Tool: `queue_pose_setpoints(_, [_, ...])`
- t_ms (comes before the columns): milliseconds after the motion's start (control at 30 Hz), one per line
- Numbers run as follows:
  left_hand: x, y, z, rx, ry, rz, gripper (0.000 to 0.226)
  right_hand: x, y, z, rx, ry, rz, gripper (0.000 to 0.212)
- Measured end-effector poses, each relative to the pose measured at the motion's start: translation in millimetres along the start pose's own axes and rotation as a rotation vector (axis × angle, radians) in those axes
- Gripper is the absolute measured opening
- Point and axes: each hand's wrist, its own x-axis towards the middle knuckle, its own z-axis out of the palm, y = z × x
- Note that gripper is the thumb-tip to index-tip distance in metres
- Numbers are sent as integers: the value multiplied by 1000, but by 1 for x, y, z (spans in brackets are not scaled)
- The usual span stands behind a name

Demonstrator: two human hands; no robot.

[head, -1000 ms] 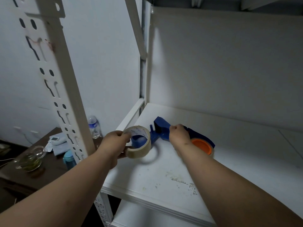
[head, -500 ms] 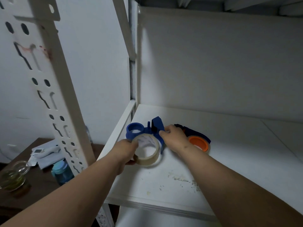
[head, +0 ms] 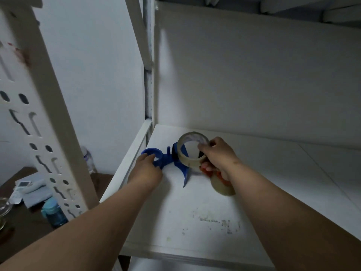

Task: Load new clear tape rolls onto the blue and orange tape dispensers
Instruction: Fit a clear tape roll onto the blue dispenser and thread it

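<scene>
- The right hand point(head: 214, 155) reached in from the lower right, forearm stretched over the shelf; its fingers and thumb pinched a clear tape roll point(head: 192, 148) by the rim, holding it upright above the blue tape dispenser point(head: 175, 161).
- The left hand point(head: 145, 172) came in from the lower left; its fingers curled around the dispenser's blue round hub point(head: 152, 153), which lay close to the shelf's left edge.
- Under the right palm an orange part point(head: 207, 172) showed, with a second tape roll point(head: 222, 187) just beside it on the shelf; how the two joined could not be told.
- The white shelf board point(head: 195, 222) carried dark scuffs near its front; a white back panel point(head: 254, 79) rose behind it; a perforated white upright point(head: 39, 114) stood at the left.
- Beyond the upright, lower down, a dark table point(head: 25, 222) held a blue-capped bottle point(head: 53, 214), grey cloth point(head: 35, 194) and a glass vessel point(head: 3, 210) at the frame edge.
</scene>
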Motion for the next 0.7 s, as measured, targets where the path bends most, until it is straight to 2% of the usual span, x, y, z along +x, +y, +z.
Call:
queue_pose_setpoints(100, [11, 1, 3, 153, -97, 33, 41, 25, -5, -8, 75, 54, -23, 27])
queue_pose_setpoints(200, [13, 3, 6, 227, -74, 20, 34, 53, -11, -13, 95, 89, -80, 30])
queue_pose_setpoints(300, [14, 9, 7, 312, -42, 29, 31, 77, -18, -11, -6, 80, -103, 32])
queue_pose_setpoints(433, [13, 16, 9, 394, -119, -29, 29, 106, -19, 0, -256, 10, -93, 37])
queue_pose_setpoints(533, [7, 13, 10, 272, 70, 6, 29, 119, -17, 9, -479, -51, -84, 38])
queue_pose_setpoints(633, [8, 9, 6, 62, 310, -102, 27, 124, -15, 13, -674, -59, -74, 30])
queue_pose_setpoints(700, [15, 6, 6, -32, 325, -194, 38, 121, -14, 11, -748, -51, -63, 29])
